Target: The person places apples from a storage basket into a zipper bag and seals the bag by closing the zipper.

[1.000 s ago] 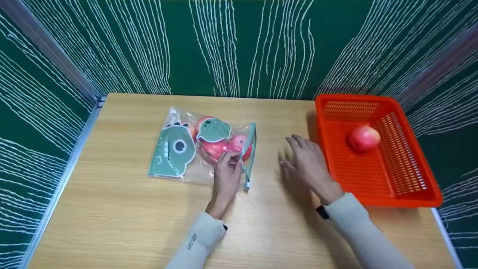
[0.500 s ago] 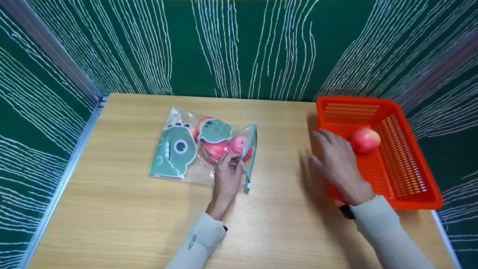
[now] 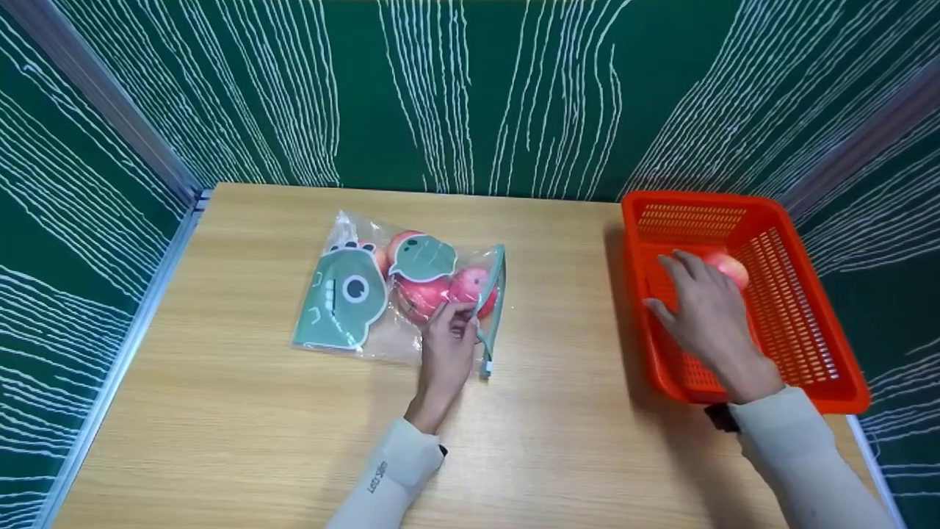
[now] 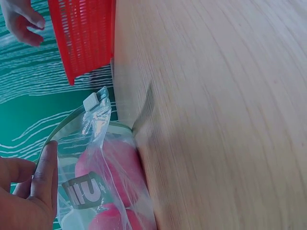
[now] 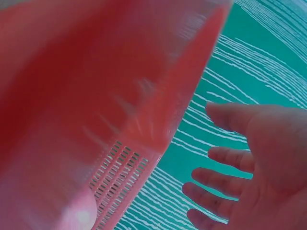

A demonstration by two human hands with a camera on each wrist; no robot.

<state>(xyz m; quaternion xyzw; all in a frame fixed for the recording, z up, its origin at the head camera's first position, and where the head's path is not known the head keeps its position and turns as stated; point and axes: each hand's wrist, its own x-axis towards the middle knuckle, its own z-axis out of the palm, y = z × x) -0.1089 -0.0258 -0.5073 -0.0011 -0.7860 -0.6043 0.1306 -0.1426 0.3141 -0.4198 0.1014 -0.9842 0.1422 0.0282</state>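
Note:
A clear zip bag with a green dinosaur print lies on the table, several red apples inside it. My left hand pinches the bag's green zip edge near its mouth, between thumb and fingers in the left wrist view. A white slider sits at one end of that edge. Over the red basket hovers my right hand, fingers spread and holding nothing. One apple lies in the basket just beyond the fingers, partly hidden by them. The right wrist view shows the hand apart from the apple.
The basket has slotted walls and stands at the right side of the wooden table. Green walls with white wavy lines close in the back and both sides.
My right hand has moved right, from beside the basket to above its inside, and now partly covers the apple there. The left hand and the bag have stayed in place.

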